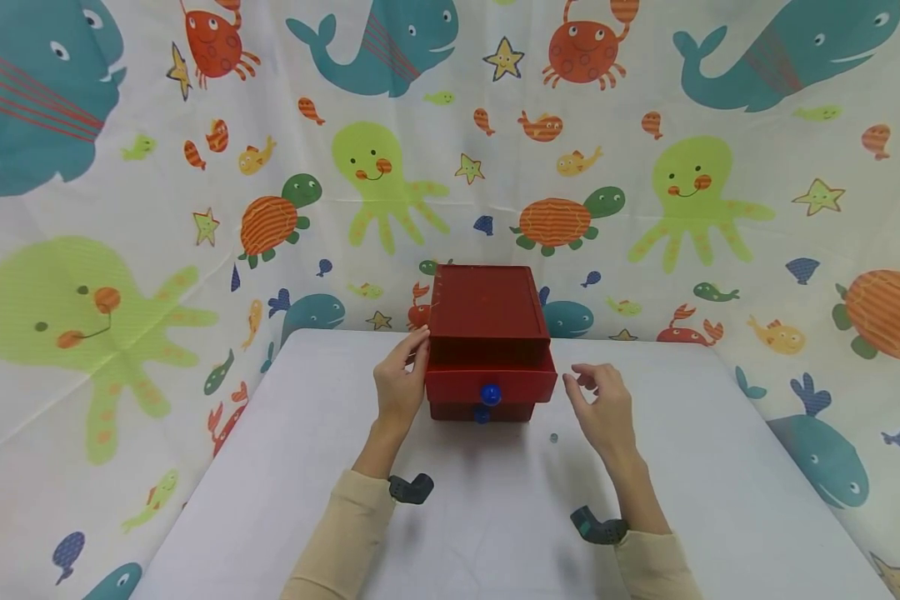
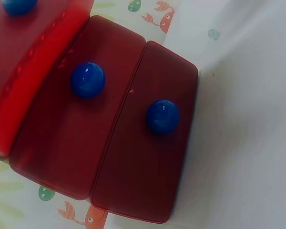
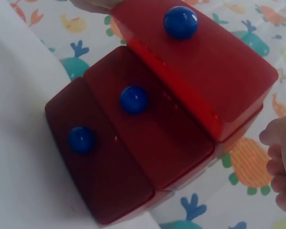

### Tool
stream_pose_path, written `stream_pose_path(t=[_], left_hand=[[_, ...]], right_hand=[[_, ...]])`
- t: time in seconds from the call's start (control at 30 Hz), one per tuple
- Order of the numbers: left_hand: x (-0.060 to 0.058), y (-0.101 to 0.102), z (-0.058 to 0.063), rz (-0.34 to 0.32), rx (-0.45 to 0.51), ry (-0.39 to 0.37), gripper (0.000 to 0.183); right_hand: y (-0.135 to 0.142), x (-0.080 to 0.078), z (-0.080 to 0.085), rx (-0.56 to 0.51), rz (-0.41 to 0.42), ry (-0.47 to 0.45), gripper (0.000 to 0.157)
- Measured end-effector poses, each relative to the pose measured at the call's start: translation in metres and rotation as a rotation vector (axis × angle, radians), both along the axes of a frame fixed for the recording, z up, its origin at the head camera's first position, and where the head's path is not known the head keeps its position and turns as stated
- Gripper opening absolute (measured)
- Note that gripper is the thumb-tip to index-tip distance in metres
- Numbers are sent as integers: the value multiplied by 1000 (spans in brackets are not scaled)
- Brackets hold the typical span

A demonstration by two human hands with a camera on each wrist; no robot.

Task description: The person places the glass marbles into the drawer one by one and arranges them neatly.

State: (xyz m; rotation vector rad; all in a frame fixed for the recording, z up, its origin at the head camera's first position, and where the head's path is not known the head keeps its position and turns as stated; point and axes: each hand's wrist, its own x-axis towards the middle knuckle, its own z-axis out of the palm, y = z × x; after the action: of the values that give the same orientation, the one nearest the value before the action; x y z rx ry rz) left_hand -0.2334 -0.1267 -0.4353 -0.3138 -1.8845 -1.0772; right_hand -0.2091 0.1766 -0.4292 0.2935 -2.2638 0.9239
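A small red drawer chest [image 1: 486, 302] with blue round knobs sits on the white table. Its top drawer [image 3: 219, 62] is pulled out past the lower drawers, and its blue knob [image 1: 491, 394] faces the person. My left hand [image 1: 401, 379] is at the chest's left side, fingers touching around the top drawer's edge. To the right of the drawer, my right hand [image 1: 603, 408] hovers apart from it, its fingers loosely bent and holding nothing. The lower drawers' knobs, such as the bottom knob [image 2: 163, 116], show in both wrist views. The inside of the drawer is hidden.
A small clear round piece [image 1: 553, 437] lies on the white table [image 1: 480, 525], right of the chest's front. Behind and at both sides hangs a cloth [image 1: 450, 108] printed with sea animals. Dark wrist bands with cameras sit on both wrists.
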Motion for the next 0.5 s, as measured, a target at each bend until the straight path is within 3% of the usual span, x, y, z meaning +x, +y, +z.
stream_pose_path(t=[0.5], left_hand=[[1, 1, 1, 5, -2, 6, 24]], right_hand=[[4, 3, -25, -23, -15, -153, 26]])
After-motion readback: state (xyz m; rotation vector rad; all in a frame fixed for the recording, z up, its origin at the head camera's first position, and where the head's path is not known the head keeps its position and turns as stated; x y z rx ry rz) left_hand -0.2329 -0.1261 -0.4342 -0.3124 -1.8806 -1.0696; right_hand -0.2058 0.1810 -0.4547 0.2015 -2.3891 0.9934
